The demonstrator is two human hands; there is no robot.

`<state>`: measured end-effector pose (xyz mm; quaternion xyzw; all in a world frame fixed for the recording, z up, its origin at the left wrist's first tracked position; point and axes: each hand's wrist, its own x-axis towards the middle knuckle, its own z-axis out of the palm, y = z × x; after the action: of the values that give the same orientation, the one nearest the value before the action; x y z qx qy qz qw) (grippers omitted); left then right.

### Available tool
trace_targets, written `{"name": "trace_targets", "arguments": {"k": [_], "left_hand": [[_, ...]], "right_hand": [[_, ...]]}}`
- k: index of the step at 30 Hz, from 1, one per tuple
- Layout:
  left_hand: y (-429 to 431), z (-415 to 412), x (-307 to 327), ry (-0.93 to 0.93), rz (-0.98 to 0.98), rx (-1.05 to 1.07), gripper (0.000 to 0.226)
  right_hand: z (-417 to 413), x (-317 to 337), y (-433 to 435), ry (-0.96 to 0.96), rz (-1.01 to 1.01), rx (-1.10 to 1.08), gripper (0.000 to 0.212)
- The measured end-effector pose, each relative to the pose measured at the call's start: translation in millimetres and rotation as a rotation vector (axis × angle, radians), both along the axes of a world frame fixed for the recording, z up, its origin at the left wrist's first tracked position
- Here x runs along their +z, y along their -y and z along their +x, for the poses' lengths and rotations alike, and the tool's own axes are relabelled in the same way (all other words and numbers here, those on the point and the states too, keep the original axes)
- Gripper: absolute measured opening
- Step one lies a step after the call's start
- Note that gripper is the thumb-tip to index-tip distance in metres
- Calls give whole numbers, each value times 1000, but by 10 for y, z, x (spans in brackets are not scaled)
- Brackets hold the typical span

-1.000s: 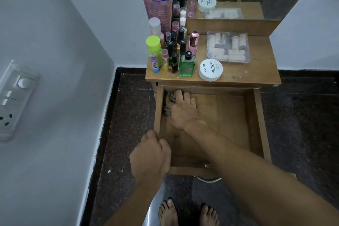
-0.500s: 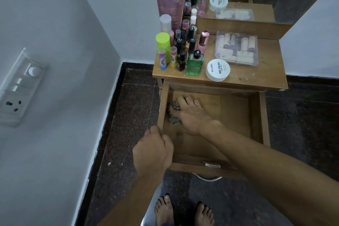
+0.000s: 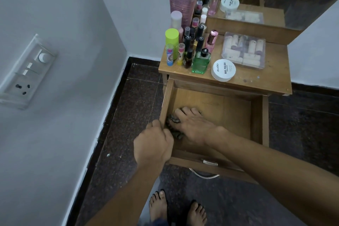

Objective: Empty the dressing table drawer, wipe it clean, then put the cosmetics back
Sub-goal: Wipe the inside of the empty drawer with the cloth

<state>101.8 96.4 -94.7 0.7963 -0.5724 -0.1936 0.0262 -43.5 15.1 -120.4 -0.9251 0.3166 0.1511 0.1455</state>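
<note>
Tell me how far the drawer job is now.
Done: emptying; the drawer shows no cosmetics, they stand on the tabletop. In hand: wiping; the right hand presses a dark cloth inside it, the left hand grips its side wall. Left: returning the cosmetics.

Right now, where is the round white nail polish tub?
In the head view, the white tub sits on the table top near its front edge, right of the green bottle and in front of the clear plastic box.
</note>
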Motion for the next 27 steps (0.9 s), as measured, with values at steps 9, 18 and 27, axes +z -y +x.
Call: {"name": "trace_targets", "arguments": {"k": [9,18,27], "left_hand": [[10,3,6,-4,16,-1,26],[31,9,2,7,33,-5,25],[33,16,2,1,40,-7,26]], "right_hand": [[64,43,-66,25,104,218,26],[208,7,-44,-5,238,144,34],[314,94,-17,-112,371,49,39]]}}
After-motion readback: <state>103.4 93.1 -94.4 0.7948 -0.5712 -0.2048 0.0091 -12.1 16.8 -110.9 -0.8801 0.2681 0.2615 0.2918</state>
